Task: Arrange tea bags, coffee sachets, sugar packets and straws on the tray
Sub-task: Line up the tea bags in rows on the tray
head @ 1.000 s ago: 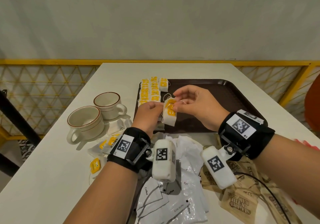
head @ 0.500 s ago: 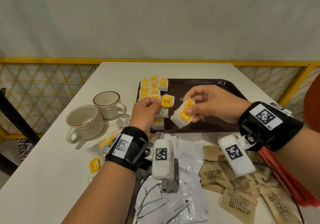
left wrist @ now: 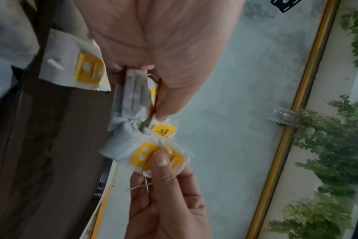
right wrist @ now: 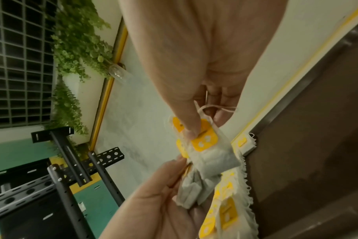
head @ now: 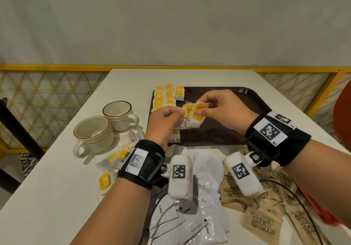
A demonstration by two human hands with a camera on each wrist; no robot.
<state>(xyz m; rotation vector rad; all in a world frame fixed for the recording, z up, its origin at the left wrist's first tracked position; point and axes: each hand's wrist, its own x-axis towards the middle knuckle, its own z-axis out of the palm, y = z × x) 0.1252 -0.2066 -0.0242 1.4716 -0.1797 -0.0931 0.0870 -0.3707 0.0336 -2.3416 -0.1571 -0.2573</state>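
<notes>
both hands are up over the front-left part of the brown tray, working the same little clump of tea bags. the left hand has its fingers curled round a small stack of tea bags, thumb clamped on the side, you can see it better in the left wrist view. the right hand pinches one tea bag by its yellow tag, thumb on top, and that bag is touching the stack. more tea bags in rows sit at the tray's far-left corner. near edge of the white table has white coffee sachets in a heap, brown sugar packets to their right, loose tea bags to the left, and two cups beside the tray.
</notes>
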